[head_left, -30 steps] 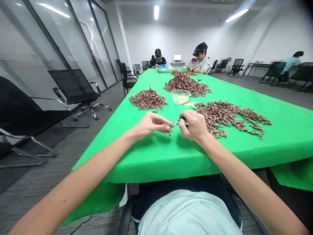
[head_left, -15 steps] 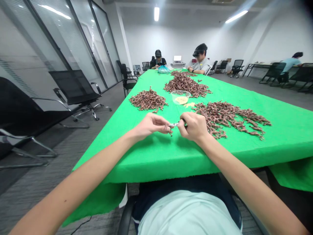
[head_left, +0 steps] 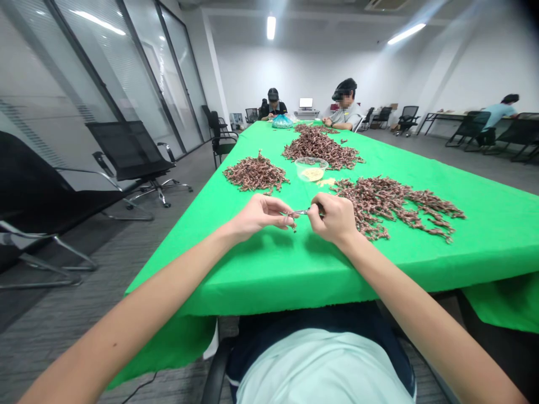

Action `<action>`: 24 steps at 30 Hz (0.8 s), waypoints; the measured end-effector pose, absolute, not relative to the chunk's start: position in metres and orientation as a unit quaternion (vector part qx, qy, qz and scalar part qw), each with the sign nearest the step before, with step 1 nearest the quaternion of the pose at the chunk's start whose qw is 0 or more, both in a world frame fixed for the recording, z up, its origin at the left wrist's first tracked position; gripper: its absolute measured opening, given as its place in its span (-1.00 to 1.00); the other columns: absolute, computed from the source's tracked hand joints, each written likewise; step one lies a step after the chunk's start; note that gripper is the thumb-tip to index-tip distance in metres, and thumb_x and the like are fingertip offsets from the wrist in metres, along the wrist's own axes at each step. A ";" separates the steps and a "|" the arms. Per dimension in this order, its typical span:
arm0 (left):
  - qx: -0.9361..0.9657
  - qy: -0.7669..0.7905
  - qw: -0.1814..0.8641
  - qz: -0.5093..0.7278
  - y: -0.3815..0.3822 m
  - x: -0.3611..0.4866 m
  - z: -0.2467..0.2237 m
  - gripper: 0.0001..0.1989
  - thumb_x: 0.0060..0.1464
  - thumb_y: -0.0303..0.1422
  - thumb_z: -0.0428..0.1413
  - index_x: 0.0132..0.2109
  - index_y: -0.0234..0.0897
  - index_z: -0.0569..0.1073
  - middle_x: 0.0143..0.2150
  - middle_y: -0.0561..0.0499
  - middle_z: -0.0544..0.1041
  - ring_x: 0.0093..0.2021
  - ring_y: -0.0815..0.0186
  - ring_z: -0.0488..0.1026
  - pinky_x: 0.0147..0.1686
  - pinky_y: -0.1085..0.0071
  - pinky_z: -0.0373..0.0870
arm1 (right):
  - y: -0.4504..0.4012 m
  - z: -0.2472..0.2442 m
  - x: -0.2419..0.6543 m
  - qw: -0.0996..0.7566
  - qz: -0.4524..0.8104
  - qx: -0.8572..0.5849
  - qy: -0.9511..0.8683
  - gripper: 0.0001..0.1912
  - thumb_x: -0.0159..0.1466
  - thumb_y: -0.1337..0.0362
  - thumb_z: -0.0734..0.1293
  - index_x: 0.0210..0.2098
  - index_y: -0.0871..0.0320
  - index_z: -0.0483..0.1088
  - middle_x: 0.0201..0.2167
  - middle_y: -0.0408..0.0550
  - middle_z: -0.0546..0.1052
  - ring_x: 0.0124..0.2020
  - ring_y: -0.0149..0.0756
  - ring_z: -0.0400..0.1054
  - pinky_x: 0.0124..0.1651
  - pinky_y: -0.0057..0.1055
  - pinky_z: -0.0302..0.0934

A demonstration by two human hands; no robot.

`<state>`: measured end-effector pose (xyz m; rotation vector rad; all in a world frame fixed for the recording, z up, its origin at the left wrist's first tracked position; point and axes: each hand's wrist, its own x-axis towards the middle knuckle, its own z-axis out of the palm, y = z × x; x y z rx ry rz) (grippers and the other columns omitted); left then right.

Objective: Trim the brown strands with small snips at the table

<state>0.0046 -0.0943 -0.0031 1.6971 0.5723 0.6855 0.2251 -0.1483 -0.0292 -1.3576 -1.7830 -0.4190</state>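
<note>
My left hand pinches a small brown knobbly piece between thumb and fingertips, above the front of the table. It looks like a dried, twisted root, but its exact kind is unclear. My right hand is closed around a small plier-like hand tool with a silver tip and dark handles mostly hidden in the fist. The tip points left and meets the brown piece at the left fingertips. Whether the jaws are closed on it is too small to tell.
Heaps of similar brown pieces lie left, right and farther back on the green cloth. A clear plastic bowl holds pale bits, with some spilled beside it. Two people sit at the far end, near a blue bag.
Both hands stay in nearly the same place. The silver tip looks slimmer and has tilted slightly at the brown piece. The whole view has shifted a little.
</note>
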 end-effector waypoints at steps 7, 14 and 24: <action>0.716 0.263 0.558 0.327 -0.090 0.005 -0.007 -0.63 -0.09 -0.25 0.46 -0.20 -0.40 0.60 -0.28 -0.14 0.68 -0.34 0.27 0.63 -0.39 0.45 0.53 | -0.147 -0.028 0.227 0.459 -0.108 -0.551 -0.689 -0.76 0.23 0.22 0.19 -0.49 0.12 0.41 -0.59 -0.08 0.48 -0.55 -0.32 0.30 -0.35 -0.35 0.07; 0.687 0.301 0.554 0.361 -0.087 0.008 -0.013 -0.51 -0.21 -0.24 0.50 -0.13 -0.41 0.63 -0.29 -0.15 0.68 -0.32 0.25 0.62 -0.29 0.37 0.56 | -0.147 -0.029 0.227 0.446 -0.106 -0.557 -0.693 -0.76 0.24 0.22 0.20 -0.47 0.12 0.43 -0.57 -0.08 0.50 -0.53 -0.30 0.33 -0.34 -0.35 0.08; 0.670 0.309 0.578 0.347 -0.094 0.011 -0.011 -0.55 -0.25 -0.27 0.52 -0.21 -0.42 0.63 -0.28 -0.12 0.66 -0.35 0.25 0.64 -0.28 0.33 0.62 | -0.147 -0.030 0.221 0.387 -0.142 -0.574 -0.707 -0.77 0.27 0.21 0.21 -0.44 0.13 0.43 -0.52 -0.02 0.54 -0.49 -0.27 0.33 -0.38 -0.35 -0.03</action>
